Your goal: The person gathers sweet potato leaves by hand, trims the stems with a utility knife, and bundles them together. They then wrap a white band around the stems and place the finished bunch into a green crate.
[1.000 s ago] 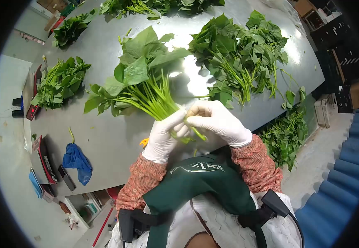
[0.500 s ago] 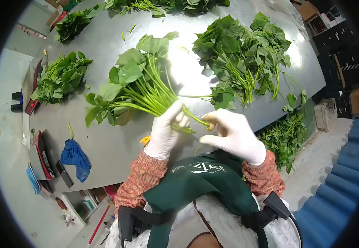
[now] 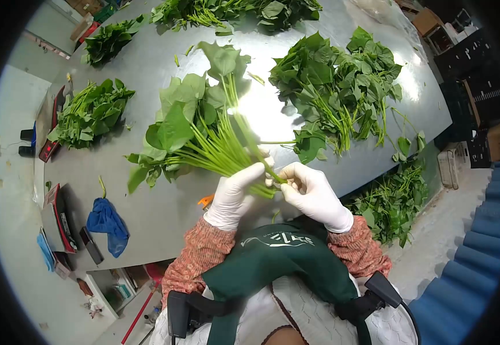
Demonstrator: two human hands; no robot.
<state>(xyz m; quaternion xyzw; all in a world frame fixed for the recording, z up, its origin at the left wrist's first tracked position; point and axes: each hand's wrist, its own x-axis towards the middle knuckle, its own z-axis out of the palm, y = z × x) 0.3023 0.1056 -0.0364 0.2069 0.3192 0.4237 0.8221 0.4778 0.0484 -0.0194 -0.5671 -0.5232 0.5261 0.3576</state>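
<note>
A bunch of long-stemmed leafy greens (image 3: 212, 150) is gripped near its cut stem ends by my left hand (image 3: 231, 198), in a white glove. Its leaves fan out up and to the left, above the metal table. My right hand (image 3: 314, 192), gloved too, is closed in a pinch on the lower end of a stem (image 3: 270, 171) at the bunch's right side. The two hands are close together in front of the green apron (image 3: 279, 253). Part of the left fingers is hidden behind the stems.
On the metal table (image 3: 158, 215) lie a large heap of greens (image 3: 339, 86), a smaller bunch (image 3: 92, 112), a blue cloth-like bundle (image 3: 107, 224) and an orange-handled item (image 3: 205, 200). More greens (image 3: 391, 198) sit below the table's right edge. Dark crates (image 3: 474, 69) stand at right.
My right hand has moved left and its fingers have closed on the stem end. The bunch in my left hand has shifted, with one leafy stem now standing more upright.
</note>
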